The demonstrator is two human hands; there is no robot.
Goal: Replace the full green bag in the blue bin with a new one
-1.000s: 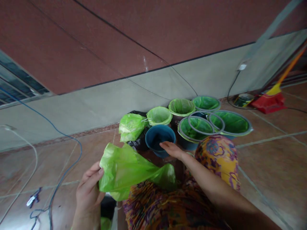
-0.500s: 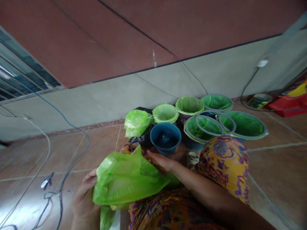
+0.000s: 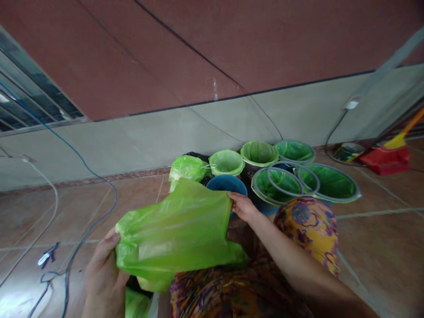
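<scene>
A light green plastic bag (image 3: 175, 232) is stretched out between both my hands, in front of my lap. My left hand (image 3: 102, 274) grips its near left edge, fingers closed over the plastic. My right hand (image 3: 243, 206) pinches the far right corner, close to the rim of a bare dark blue bucket (image 3: 227, 183). Behind that bucket stand several buckets lined with green bags (image 3: 227, 162), (image 3: 259, 153), (image 3: 280, 181), (image 3: 327, 182). A bunched green bag (image 3: 187, 168) lies on a black bag to the left of them.
My knees in a patterned yellow and purple cloth (image 3: 308, 221) fill the lower right. A grey wall base (image 3: 132, 141) runs behind the buckets. Blue and white cables (image 3: 82, 229) trail over the tiled floor at left. A red dustpan with a broom (image 3: 386, 157) sits at far right.
My right hand came back from the blue bucket's rim, took the bag's far corner and lifted it. The bag now spreads wide between both hands. The left hand has kept its hold.
</scene>
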